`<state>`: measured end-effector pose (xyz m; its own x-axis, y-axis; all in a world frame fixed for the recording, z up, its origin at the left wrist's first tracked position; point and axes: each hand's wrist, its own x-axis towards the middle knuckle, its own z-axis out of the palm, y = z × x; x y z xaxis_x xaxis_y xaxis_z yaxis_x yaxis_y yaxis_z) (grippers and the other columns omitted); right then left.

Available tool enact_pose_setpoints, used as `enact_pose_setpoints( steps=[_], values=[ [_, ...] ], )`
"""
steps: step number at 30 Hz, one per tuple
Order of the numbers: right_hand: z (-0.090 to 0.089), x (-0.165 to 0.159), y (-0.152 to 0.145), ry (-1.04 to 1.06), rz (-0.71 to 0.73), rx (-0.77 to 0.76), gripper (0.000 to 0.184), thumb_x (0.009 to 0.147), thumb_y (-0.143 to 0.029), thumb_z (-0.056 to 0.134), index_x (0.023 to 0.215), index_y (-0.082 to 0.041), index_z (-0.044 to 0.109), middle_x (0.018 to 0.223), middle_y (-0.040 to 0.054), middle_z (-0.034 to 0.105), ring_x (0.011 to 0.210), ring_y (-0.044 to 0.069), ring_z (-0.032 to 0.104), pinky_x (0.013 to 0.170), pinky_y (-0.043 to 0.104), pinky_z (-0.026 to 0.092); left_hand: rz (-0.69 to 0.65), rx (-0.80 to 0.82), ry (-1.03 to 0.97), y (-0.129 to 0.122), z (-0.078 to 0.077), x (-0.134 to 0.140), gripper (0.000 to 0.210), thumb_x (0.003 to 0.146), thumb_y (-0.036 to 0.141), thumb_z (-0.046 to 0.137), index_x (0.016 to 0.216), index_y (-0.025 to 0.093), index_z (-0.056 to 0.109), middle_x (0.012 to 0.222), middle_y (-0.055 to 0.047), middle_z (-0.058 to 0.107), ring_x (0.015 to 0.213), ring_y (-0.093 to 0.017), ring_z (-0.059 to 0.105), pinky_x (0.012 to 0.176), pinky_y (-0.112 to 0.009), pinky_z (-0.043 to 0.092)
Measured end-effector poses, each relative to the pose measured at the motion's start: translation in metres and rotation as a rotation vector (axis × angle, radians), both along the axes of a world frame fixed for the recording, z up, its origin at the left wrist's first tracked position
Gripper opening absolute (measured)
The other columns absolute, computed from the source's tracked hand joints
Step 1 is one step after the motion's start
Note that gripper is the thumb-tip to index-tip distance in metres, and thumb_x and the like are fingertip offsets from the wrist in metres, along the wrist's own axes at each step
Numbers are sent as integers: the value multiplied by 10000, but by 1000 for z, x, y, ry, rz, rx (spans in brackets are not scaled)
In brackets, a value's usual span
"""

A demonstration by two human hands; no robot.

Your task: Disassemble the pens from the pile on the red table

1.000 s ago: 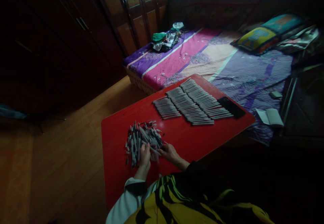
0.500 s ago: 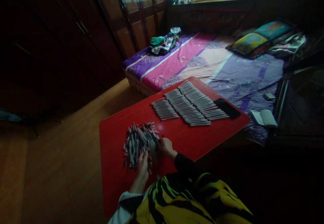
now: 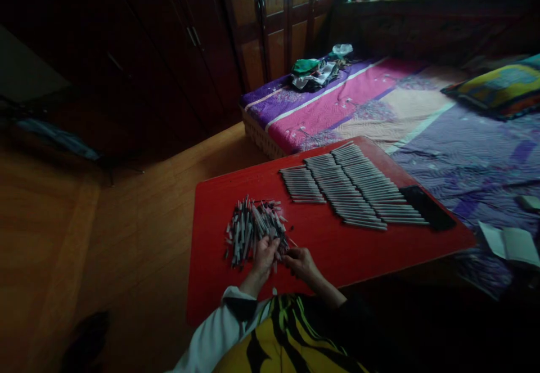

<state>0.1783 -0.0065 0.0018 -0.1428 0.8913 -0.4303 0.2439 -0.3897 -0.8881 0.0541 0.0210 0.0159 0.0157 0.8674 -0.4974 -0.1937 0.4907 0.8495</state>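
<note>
On a red table (image 3: 211,210) lies a loose heap of slim grey-white pens and pen parts (image 3: 242,227) with dark ends. My left hand (image 3: 265,252) is at the heap's near right side, its fingers closed around a pen. Just to the right, my right hand (image 3: 302,263) has its fingertips pinched together, close to the left hand; a thin light stick shows by them, but what they grip is too small to make out. Farther back, finished-looking pens (image 3: 346,184) lie side by side in three slanting rows.
A dark phone (image 3: 428,207) lies at the table's right end, touching the rows. Beyond stands a bed (image 3: 358,103) with folded clothes (image 3: 316,73), a pillow (image 3: 502,89) and an open notebook (image 3: 510,242). Dark wardrobes (image 3: 228,52) line the left wall.
The view has swung left, so the table and bed appear farther right. My right hand has drawn back from the heap's right side, nearer to me and beside my left hand.
</note>
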Motion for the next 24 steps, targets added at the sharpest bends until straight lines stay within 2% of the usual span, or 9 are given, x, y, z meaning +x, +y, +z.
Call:
enact_pose_setpoints(
  steps=[4,9,11,14,16,20,24],
  values=[
    [11,8,-2,70,-60,-14,287,715,-395,518,681,-130,623,529,-9,569,375,79,479,329,172,359,-66,35,-2,-1,12,0,282,630,357,681,736,131,550,460,61,487,348,-50,385,366,-177,288],
    [27,18,-1,150,-240,22,332,708,-414,560,809,-108,641,587,4,598,436,82,512,344,159,361,-111,44,-28,-7,19,-3,259,645,331,685,743,118,575,467,47,504,347,-50,377,343,-175,244],
    [30,16,-3,196,-213,9,335,701,-409,579,835,-108,640,620,11,615,446,84,524,343,159,364,-94,42,-55,-8,21,-1,269,656,339,676,772,121,570,486,48,508,362,-46,376,350,-170,246],
    [30,11,-9,234,-123,-47,316,696,-409,577,766,-107,637,592,8,614,402,82,517,327,168,361,-45,32,-100,-8,25,2,285,662,362,664,790,140,537,448,85,438,357,-37,340,368,-162,253],
    [31,8,-12,226,-127,-66,307,699,-408,562,696,-107,622,542,1,596,372,84,508,313,172,351,-23,25,-126,-7,29,4,296,648,375,672,759,149,516,440,92,419,354,-34,333,371,-161,253],
    [38,10,-15,243,-251,-114,262,684,-383,561,656,-123,580,532,3,605,346,90,504,289,177,330,10,12,-147,-9,33,8,324,621,404,686,690,158,487,450,87,428,354,-31,345,372,-163,252],
    [41,12,-19,470,-369,-279,232,602,-315,636,732,-130,583,502,-17,591,360,90,500,332,188,366,11,-4,-142,-13,31,12,321,630,416,671,680,158,488,431,91,413,336,-30,328,367,-167,243]
  ],
)
